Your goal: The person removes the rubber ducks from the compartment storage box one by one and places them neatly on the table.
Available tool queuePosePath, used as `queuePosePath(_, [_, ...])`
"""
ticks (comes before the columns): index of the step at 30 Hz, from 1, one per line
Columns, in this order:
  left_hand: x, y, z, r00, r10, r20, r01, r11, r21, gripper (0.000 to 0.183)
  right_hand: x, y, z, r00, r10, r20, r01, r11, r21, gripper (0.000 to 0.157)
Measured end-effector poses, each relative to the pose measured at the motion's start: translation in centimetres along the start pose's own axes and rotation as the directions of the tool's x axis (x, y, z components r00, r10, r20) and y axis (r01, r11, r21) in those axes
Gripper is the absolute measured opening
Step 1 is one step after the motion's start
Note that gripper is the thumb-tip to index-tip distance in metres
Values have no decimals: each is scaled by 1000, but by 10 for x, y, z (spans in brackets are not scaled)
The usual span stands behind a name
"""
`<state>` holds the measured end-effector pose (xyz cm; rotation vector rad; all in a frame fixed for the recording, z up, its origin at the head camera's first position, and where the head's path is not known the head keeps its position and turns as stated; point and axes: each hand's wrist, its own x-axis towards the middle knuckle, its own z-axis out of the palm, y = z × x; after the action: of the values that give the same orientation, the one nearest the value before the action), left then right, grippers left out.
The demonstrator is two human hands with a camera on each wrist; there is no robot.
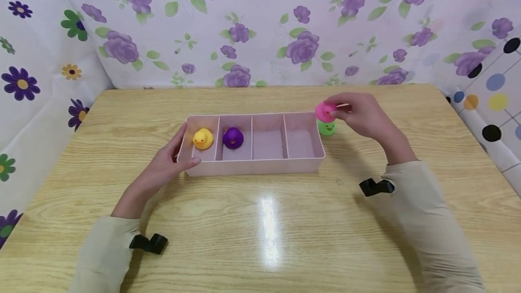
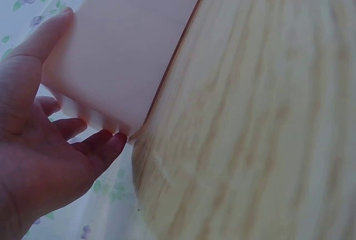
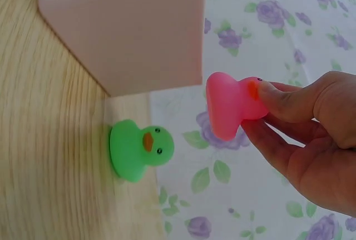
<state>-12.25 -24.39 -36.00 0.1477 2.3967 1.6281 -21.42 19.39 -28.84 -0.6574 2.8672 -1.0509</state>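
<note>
A pale pink divided box [image 1: 260, 167] stands on the table. Its leftmost compartment contains a yellow rubber duck [image 1: 203, 139], and the one beside it a purple rubber duck [image 1: 233, 138]. My left hand [image 1: 167, 159] holds the box's left end, thumb over the front rim and fingers along the end wall. Between thumb and fingers, my right hand [image 1: 360, 112] pinches a pink rubber duck [image 3: 233, 105] in the air beside the box's right end. Below it, a green rubber duck [image 3: 136, 150] sits upright on the table, partly hidden in the head view.
The wooden table [image 1: 228, 220] extends around the box. A flowered sheet [image 1: 268, 26] rises behind its back edge, with patterned sheets at both sides. The two compartments on the box's right hold nothing. Black straps [image 1: 376, 187] sit on both sleeves.
</note>
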Motion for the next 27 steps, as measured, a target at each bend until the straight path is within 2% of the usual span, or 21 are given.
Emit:
queuePosePath(17, [-1, 0, -2, 1000, 12, 3, -12, 1000, -14, 96, -6, 31, -13, 996, 88, 28, -87, 996, -34, 30])
queuePosePath(27, [-2, 0, -2, 1000, 8, 9, -7, 1000, -12, 96, -8, 56, -11, 988, 140, 61, -136, 989, -62, 31])
